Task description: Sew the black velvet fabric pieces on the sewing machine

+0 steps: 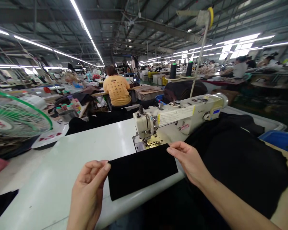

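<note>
A small rectangular piece of black fabric (141, 171) lies stretched over the front edge of the white sewing table (86, 153). My left hand (88, 188) pinches its left end, fingers closed on the cloth. My right hand (187, 161) grips its right end near the far corner. Just beyond the fabric stands a cream sewing machine (177, 116), its presser foot and needle plate (151, 140) a little past the cloth's far edge.
A heap of black fabric (237, 159) covers the table right of the machine, beside a blue bin (282, 140). A green-caged fan (16, 118) stands at the left. A person in a yellow shirt (117, 90) sits ahead with their back turned; other workers sit far right.
</note>
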Demonstrator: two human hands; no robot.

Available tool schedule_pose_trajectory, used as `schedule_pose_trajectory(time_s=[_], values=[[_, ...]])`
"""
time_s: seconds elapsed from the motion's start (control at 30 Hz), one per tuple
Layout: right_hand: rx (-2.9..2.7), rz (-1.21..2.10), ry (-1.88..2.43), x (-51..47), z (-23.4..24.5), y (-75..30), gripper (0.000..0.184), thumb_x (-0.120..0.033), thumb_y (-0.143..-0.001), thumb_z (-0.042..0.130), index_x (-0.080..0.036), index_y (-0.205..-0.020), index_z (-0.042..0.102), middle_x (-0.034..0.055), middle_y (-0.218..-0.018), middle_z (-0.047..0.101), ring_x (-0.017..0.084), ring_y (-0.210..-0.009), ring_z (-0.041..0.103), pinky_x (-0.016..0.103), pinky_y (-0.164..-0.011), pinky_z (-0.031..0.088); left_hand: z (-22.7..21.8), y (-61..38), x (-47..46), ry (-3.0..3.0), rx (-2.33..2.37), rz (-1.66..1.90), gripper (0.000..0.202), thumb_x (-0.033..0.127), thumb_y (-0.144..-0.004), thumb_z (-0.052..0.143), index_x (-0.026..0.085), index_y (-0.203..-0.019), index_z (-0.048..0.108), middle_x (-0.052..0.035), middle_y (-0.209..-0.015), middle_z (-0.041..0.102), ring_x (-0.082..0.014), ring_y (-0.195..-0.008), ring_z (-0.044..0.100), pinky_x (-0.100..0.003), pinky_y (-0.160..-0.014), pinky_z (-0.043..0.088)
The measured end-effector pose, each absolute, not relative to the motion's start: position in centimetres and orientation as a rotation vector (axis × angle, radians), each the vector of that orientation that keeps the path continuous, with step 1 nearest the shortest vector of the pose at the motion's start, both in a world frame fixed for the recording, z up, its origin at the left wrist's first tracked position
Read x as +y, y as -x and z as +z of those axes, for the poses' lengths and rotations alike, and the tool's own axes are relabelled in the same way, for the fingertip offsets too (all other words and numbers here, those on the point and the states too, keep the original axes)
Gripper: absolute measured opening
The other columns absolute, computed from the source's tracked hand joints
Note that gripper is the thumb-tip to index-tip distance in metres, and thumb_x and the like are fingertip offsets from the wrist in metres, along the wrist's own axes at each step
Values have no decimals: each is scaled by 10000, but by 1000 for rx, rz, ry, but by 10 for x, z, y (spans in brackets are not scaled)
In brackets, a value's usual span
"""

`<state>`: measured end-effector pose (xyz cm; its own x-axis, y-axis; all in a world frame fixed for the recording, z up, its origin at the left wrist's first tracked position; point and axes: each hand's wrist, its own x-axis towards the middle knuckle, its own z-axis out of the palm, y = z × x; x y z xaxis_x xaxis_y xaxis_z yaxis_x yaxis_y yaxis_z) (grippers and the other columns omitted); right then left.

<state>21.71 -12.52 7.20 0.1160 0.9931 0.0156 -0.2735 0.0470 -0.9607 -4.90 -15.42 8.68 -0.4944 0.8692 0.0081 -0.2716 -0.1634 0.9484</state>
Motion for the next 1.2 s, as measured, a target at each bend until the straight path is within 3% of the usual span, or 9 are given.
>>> schedule_pose_trajectory(time_s=[0.17,0.33,0.4,0.47,0.6,0.67,0.8,0.97,1.2], values=[[-1014,1262,960,-130,81,-216,323,-332,-660,842,-217,-854,611,-14,-828,627,146,-792,568,264,-742,465,92,57,-168,-858,1317,1782,372,284,-511,922,213,-695,607,23,-820,688,-121,-796,611,-171,-700,518],[-1448,1365,861,-153,91,-206,222,-251,-764,702,-226,-887,519,-22,-847,562,138,-771,526,274,-727,445,147,72,-169,-1435,1491,1919,238,329,-678,838,264,-745,619,50,-866,695,-191,-842,614,-308,-753,500],[-1572,1400,840,-164,87,-200,185,-243,-787,664,-228,-882,505,-28,-831,533,139,-769,515,274,-721,442,169,72,-145,-1744,1543,1734,200,320,-708,806,250,-750,623,29,-843,689,-215,-836,624,-342,-773,489],[-1614,1396,882,-170,75,-194,154,-255,-810,643,-230,-862,500,-34,-806,514,140,-758,514,271,-708,449,173,68,-107,-1931,1518,1347,143,232,-672,781,213,-708,644,6,-737,667,-193,-716,606,-321,-719,471],[-1754,1208,1029,-169,30,-193,62,-228,-868,601,-223,-821,562,-16,-774,572,160,-746,574,292,-708,489,112,46,-34,-1950,1408,838,174,49,-616,693,195,-618,598,25,-596,600,-148,-588,535,-273,-618,416],[-1927,1016,1031,-165,8,-199,69,-171,-889,582,-221,-848,608,9,-817,630,179,-786,615,314,-739,513,70,32,-17,-1931,1407,805,198,23,-600,670,195,-591,571,30,-571,583,-142,-569,521,-269,-594,397],[-2316,568,844,-159,-10,-218,252,-38,-909,481,-211,-1019,628,62,-933,678,210,-877,641,353,-781,548,15,14,-14,-1888,1443,860,189,72,-638,650,206,-614,519,36,-596,570,-140,-586,518,-264,-587,388],[-2549,216,794,-155,-5,-232,232,-38,-905,474,-177,-1013,626,88,-908,685,233,-829,637,368,-725,561,4,12,-14,-1857,1479,881,141,99,-665,602,211,-656,516,36,-615,569,-134,-599,523,-255,-598,402],[-2487,87,800,-148,-9,-225,223,-37,-887,497,-166,-979,653,94,-958,704,256,-905,657,409,-769,570,3,-1,14,-1883,1570,799,183,104,-645,632,214,-642,486,34,-614,565,-129,-582,520,-255,-574,372]])
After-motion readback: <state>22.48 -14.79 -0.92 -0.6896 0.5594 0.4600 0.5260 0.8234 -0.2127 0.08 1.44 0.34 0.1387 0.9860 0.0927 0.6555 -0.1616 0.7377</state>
